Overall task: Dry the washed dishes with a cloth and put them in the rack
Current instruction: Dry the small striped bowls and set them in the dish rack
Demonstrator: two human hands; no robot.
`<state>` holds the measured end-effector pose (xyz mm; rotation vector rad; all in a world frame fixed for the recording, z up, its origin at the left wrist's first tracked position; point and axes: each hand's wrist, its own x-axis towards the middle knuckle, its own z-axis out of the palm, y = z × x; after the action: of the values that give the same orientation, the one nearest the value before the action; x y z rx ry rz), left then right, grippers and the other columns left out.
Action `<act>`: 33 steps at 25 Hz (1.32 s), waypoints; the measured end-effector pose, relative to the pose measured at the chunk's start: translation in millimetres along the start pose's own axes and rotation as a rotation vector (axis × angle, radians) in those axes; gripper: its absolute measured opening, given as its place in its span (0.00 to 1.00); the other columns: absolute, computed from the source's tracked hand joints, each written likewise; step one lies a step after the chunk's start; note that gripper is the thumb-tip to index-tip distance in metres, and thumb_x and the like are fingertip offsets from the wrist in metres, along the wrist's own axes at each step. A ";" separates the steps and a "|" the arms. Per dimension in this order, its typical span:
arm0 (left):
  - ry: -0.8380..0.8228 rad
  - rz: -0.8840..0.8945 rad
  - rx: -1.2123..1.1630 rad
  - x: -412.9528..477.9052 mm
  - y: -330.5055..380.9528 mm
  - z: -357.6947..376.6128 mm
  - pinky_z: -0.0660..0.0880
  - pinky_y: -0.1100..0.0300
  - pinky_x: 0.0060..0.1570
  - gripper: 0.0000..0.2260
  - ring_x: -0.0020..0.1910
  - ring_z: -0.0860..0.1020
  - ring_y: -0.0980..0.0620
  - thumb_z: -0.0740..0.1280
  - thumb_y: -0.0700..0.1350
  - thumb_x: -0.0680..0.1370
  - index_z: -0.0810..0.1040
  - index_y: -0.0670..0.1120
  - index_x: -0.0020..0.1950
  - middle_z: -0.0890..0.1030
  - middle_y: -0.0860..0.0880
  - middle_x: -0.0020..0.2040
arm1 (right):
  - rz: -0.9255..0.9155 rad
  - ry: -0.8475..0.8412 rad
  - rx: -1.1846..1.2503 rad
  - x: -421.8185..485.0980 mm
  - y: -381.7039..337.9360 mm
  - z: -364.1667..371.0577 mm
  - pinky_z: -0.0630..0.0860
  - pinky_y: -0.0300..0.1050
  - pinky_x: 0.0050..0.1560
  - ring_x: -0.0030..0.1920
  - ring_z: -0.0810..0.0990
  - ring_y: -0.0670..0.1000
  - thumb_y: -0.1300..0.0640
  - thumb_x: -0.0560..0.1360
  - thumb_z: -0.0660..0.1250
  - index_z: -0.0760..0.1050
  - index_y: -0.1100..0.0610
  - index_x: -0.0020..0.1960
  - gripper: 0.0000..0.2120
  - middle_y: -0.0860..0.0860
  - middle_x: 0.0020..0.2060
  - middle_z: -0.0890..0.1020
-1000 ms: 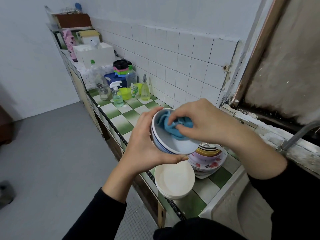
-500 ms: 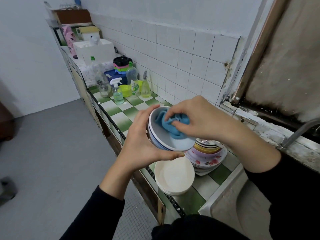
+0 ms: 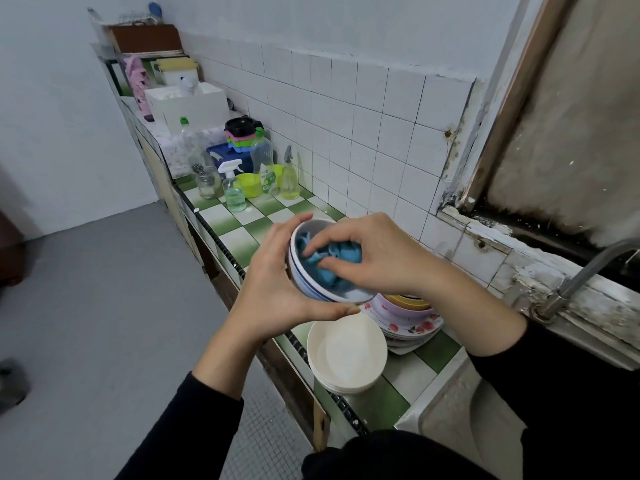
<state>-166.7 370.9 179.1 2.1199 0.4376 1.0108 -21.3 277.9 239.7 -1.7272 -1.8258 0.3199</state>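
My left hand (image 3: 273, 289) grips a white bowl with blue rim lines (image 3: 311, 282) from the left and underneath, tilted toward me above the counter. My right hand (image 3: 374, 258) pinches a crumpled blue cloth (image 3: 332, 261) and presses it inside the bowl. Below stands a stack of cream bowls (image 3: 346, 355). Behind it lies a pile of flowered plates and coloured bowls (image 3: 412, 320), partly hidden by my right wrist. A wire dish rack (image 3: 135, 19) sits far back on top of the shelf.
The green-and-white checked counter (image 3: 239, 237) carries spray bottles (image 3: 233, 188), a glass jar (image 3: 207, 183), a green tub (image 3: 251, 183) and a white box (image 3: 188, 105) farther back. A sink (image 3: 460, 420) and tap (image 3: 585, 271) are at the right. Grey floor lies left.
My right hand has worked the cloth round inside the bowl, its fingers now reaching toward the left wall. The bowl is tipped a little more toward me.
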 end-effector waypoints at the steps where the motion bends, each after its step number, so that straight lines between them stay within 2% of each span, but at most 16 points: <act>1: 0.008 -0.013 -0.011 -0.7 -1.9 -2.9 0.74 0.57 0.60 0.49 0.61 0.75 0.54 0.80 0.60 0.51 0.70 0.48 0.69 0.75 0.54 0.60 | -0.001 -0.054 0.065 -4.1 -1.0 0.1 0.76 0.46 0.53 0.47 0.81 0.47 0.62 0.72 0.72 0.84 0.48 0.51 0.12 0.48 0.45 0.85; 3: 0.016 -0.030 -0.027 -2.1 -4.0 -7.4 0.74 0.59 0.60 0.50 0.61 0.75 0.55 0.81 0.60 0.50 0.70 0.49 0.69 0.75 0.56 0.60 | 0.021 -0.143 0.052 -8.6 2.6 -8.8 0.77 0.49 0.52 0.47 0.81 0.48 0.62 0.71 0.71 0.83 0.46 0.49 0.12 0.47 0.45 0.84; 4: 0.013 -0.032 -0.031 -2.3 -3.8 -7.4 0.74 0.59 0.60 0.50 0.61 0.75 0.55 0.81 0.60 0.51 0.70 0.49 0.69 0.75 0.55 0.61 | 0.027 -0.117 -0.012 -8.5 6.8 -12.2 0.77 0.50 0.52 0.47 0.80 0.47 0.62 0.71 0.71 0.83 0.46 0.49 0.13 0.47 0.46 0.84; 7: -0.007 -0.036 -0.050 -0.1 1.1 -3.0 0.73 0.55 0.63 0.49 0.63 0.74 0.55 0.81 0.60 0.53 0.69 0.48 0.70 0.75 0.54 0.62 | 0.007 0.219 -0.109 -3.8 11.7 -4.3 0.76 0.49 0.53 0.48 0.80 0.48 0.63 0.72 0.70 0.83 0.50 0.52 0.12 0.48 0.48 0.84; 9: -0.022 -0.029 -0.050 2.5 2.0 -2.0 0.73 0.52 0.63 0.49 0.63 0.75 0.53 0.81 0.60 0.52 0.69 0.48 0.70 0.75 0.54 0.62 | 0.017 0.295 0.028 -2.0 9.2 10.9 0.76 0.49 0.55 0.49 0.80 0.48 0.62 0.72 0.71 0.83 0.51 0.52 0.11 0.48 0.48 0.84; 11: -0.045 -0.046 -0.061 3.7 -0.7 -4.4 0.74 0.47 0.62 0.50 0.62 0.77 0.51 0.82 0.60 0.50 0.70 0.49 0.70 0.76 0.52 0.61 | 0.022 0.146 0.171 -4.2 7.2 14.3 0.76 0.51 0.54 0.48 0.81 0.50 0.60 0.72 0.70 0.82 0.48 0.51 0.10 0.48 0.46 0.84; 13: -0.068 -0.109 -0.128 2.6 -3.1 -8.0 0.76 0.45 0.60 0.51 0.59 0.79 0.49 0.82 0.58 0.48 0.70 0.51 0.69 0.78 0.49 0.60 | -0.026 -0.128 0.218 -6.4 7.5 -1.1 0.76 0.51 0.53 0.48 0.80 0.50 0.56 0.72 0.69 0.80 0.47 0.52 0.10 0.47 0.46 0.82; 14: -0.081 -0.145 -0.169 1.8 -3.3 -9.3 0.76 0.45 0.59 0.51 0.59 0.79 0.49 0.83 0.57 0.48 0.71 0.51 0.69 0.79 0.49 0.59 | -0.052 -0.263 0.227 -7.1 8.4 -10.8 0.76 0.51 0.54 0.49 0.79 0.49 0.54 0.71 0.70 0.79 0.48 0.54 0.12 0.47 0.48 0.81; 16: -0.117 -0.195 -0.254 0.6 -2.7 -9.1 0.77 0.45 0.59 0.48 0.57 0.80 0.49 0.83 0.54 0.48 0.72 0.51 0.67 0.81 0.50 0.57 | -0.075 -0.450 0.261 -7.5 13.6 -25.9 0.76 0.47 0.58 0.55 0.79 0.47 0.57 0.66 0.78 0.75 0.50 0.58 0.22 0.46 0.52 0.79; 18: -0.159 -0.243 -0.330 1.4 -2.8 -5.8 0.76 0.44 0.59 0.46 0.57 0.81 0.47 0.83 0.52 0.49 0.73 0.50 0.66 0.82 0.48 0.56 | -0.098 -0.486 0.271 -5.2 19.9 -28.9 0.75 0.41 0.56 0.55 0.78 0.45 0.63 0.62 0.81 0.74 0.50 0.57 0.28 0.41 0.52 0.77; 20: -0.201 -0.307 -0.396 3.0 -4.9 -3.1 0.77 0.47 0.58 0.46 0.57 0.80 0.45 0.83 0.56 0.50 0.74 0.47 0.66 0.82 0.45 0.57 | -0.121 -0.433 0.321 -3.6 26.2 -24.8 0.74 0.36 0.51 0.51 0.78 0.42 0.67 0.62 0.80 0.74 0.51 0.54 0.27 0.39 0.48 0.78; 22: -0.252 -0.385 -0.478 4.1 -7.7 -5.5 0.78 0.53 0.54 0.44 0.57 0.80 0.45 0.80 0.63 0.55 0.75 0.45 0.65 0.81 0.43 0.59 | -0.110 -0.398 0.488 -4.8 35.2 -20.9 0.76 0.38 0.49 0.52 0.79 0.45 0.67 0.62 0.79 0.74 0.53 0.53 0.25 0.44 0.50 0.79; 25: -0.294 -0.476 -0.671 3.5 -13.0 -12.6 0.78 0.58 0.51 0.29 0.56 0.80 0.47 0.70 0.63 0.66 0.81 0.47 0.60 0.83 0.45 0.58 | -0.112 -0.364 0.812 -7.8 50.8 -15.8 0.78 0.41 0.47 0.52 0.79 0.52 0.63 0.61 0.80 0.76 0.53 0.53 0.24 0.54 0.52 0.79; 26: -0.302 -0.475 -0.746 1.9 -15.8 -14.4 0.78 0.58 0.51 0.28 0.55 0.80 0.47 0.71 0.63 0.66 0.82 0.46 0.59 0.83 0.45 0.57 | -0.121 -0.352 0.908 -7.6 56.4 -13.2 0.79 0.41 0.46 0.51 0.79 0.53 0.60 0.60 0.82 0.77 0.53 0.53 0.24 0.55 0.51 0.79; 30: -0.230 -0.442 -0.957 -5.4 -20.5 -11.5 0.79 0.58 0.46 0.30 0.49 0.82 0.50 0.82 0.56 0.59 0.83 0.48 0.58 0.84 0.46 0.52 | -0.135 -0.205 1.166 -7.2 71.0 -7.9 0.80 0.41 0.45 0.49 0.80 0.52 0.56 0.60 0.83 0.78 0.55 0.52 0.24 0.54 0.50 0.78; 33: -0.068 -0.498 -1.029 -3.5 -12.0 -7.1 0.79 0.61 0.41 0.32 0.44 0.83 0.53 0.85 0.55 0.51 0.86 0.51 0.53 0.85 0.50 0.48 | -0.020 0.093 1.147 -4.1 73.4 -5.4 0.81 0.43 0.40 0.48 0.81 0.50 0.51 0.55 0.84 0.80 0.48 0.46 0.23 0.50 0.48 0.81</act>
<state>-174.3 380.3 171.4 1.0417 0.2870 0.6425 42.0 281.8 202.3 -0.8734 -1.1531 1.0112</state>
